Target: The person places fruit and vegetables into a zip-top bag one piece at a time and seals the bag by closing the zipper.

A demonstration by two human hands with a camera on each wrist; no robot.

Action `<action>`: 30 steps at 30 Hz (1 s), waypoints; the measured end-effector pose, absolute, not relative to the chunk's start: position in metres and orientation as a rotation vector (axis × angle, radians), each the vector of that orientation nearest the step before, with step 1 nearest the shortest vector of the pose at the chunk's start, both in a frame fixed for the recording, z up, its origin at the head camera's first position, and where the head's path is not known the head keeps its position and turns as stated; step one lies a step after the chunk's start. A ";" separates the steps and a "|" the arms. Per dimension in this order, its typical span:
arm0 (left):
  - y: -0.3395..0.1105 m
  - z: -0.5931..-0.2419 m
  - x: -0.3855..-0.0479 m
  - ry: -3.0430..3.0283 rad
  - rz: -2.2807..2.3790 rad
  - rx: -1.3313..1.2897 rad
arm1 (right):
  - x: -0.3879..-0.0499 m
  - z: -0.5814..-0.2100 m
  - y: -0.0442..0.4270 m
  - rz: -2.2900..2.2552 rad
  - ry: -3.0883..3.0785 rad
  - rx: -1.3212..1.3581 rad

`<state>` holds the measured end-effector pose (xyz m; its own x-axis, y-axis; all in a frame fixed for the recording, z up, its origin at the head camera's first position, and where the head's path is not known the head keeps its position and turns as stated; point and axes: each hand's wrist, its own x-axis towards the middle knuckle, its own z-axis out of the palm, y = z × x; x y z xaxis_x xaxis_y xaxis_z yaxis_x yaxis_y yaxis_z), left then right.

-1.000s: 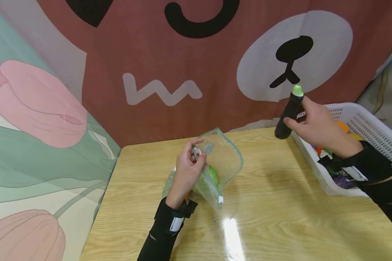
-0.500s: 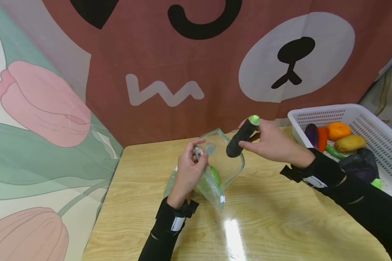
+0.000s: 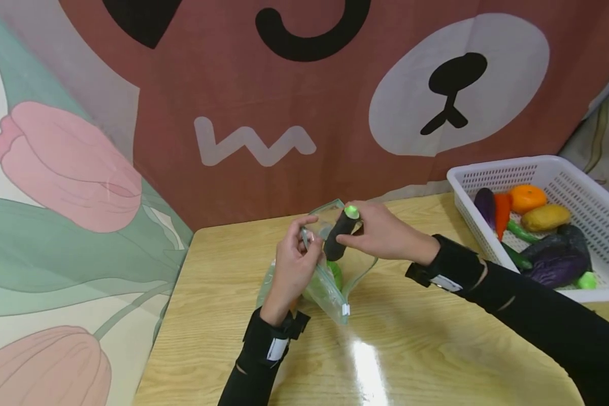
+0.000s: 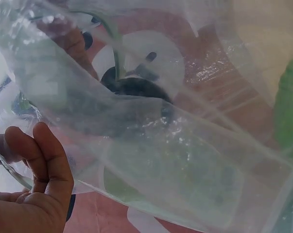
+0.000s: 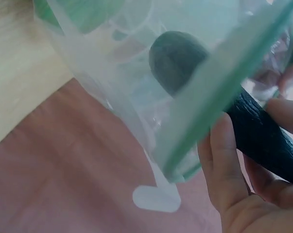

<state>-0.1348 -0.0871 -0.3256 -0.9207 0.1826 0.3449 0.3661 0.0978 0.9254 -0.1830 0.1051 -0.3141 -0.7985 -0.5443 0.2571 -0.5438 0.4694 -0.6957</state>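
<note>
Left hand (image 3: 295,262): mine, thumb and fingers pinched together on the lip of the zip bag.
Zip bag (image 3: 325,293): clear, green-edged, mouth spread on the wooden table (image 3: 426,338); a green vegetable (image 3: 336,274) showed inside, partly hidden.
Right hand (image 3: 378,228): clamped round the dark zucchini.
Zucchini (image 3: 340,235): tilted at the bag's mouth, green stem end up, blunt end visible through the plastic.
Good lowering: best, I judged, blunt end first, clear of the zip, with a steady left pinch; right fingers loosened only once it rested.
White basket (image 3: 601,223): farther right, holding an eggplant (image 3: 484,207) and a potato (image 3: 545,217).
Printed cloth (image 3: 264,194): behind the table.
</note>
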 end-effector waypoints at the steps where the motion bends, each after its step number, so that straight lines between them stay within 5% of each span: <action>1: -0.088 -0.329 -0.137 -2.215 -1.946 -0.561 | -0.184 -0.316 0.103 -1.267 2.692 -1.015; 9: -0.091 -0.346 -0.147 -2.176 -1.939 -0.601 | -0.186 -0.330 0.093 -1.080 2.792 -1.225; 22: -0.092 -0.347 -0.149 -2.172 -1.970 -0.634 | -0.186 -0.343 0.085 -1.148 2.711 -1.063; 30: -0.088 -0.331 -0.141 -2.191 -1.965 -0.641 | -0.191 -0.349 0.081 -0.985 2.747 -1.262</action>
